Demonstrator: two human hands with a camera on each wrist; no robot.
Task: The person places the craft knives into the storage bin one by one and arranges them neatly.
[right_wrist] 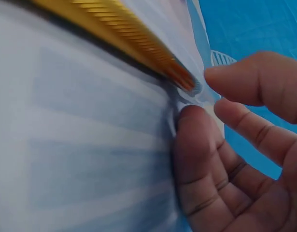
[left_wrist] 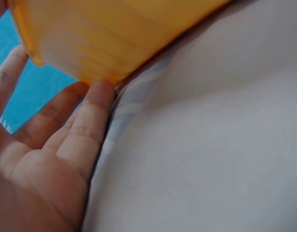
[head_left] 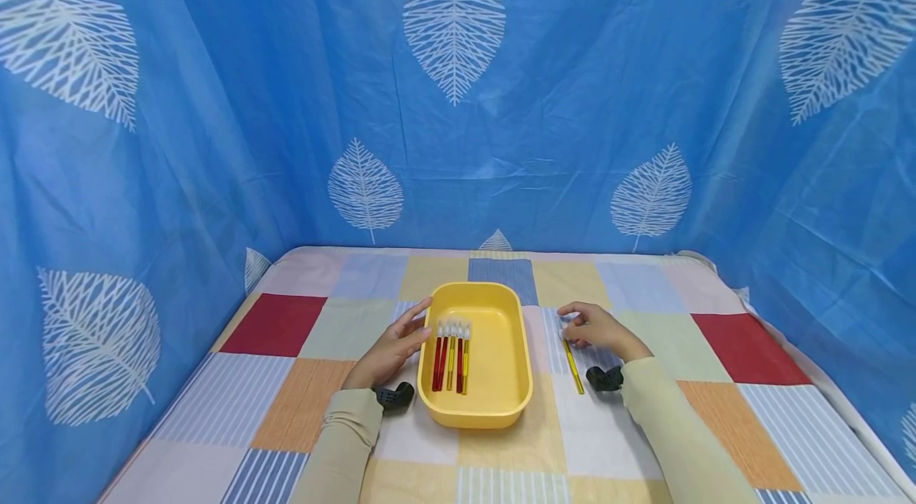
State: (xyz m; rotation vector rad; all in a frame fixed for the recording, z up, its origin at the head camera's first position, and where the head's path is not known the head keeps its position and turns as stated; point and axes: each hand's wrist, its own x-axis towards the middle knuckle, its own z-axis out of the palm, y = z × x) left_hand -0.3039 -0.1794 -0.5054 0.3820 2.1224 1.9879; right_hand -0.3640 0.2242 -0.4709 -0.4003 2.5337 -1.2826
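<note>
A yellow plastic basin (head_left: 515, 361) stands on the cloth before me. Several red and gold pens (head_left: 450, 361) with clear upper ends lie side by side along its left half. My left hand (head_left: 392, 349) rests against the basin's left side, its fairly straight fingers touching the outer wall in the left wrist view. To the right of the basin, a gold pen (head_left: 572, 367) with a ribbed grip lies slanted on the cloth. The thumb and fingertips of my right hand (head_left: 597, 327) curl about its clear far end, which they partly hide.
A patchwork cloth (head_left: 737, 409) covers the table. Blue curtains (head_left: 558, 130) with white leaf prints enclose the left, back and right sides. Black wrist devices (head_left: 604, 378) sit below both hands.
</note>
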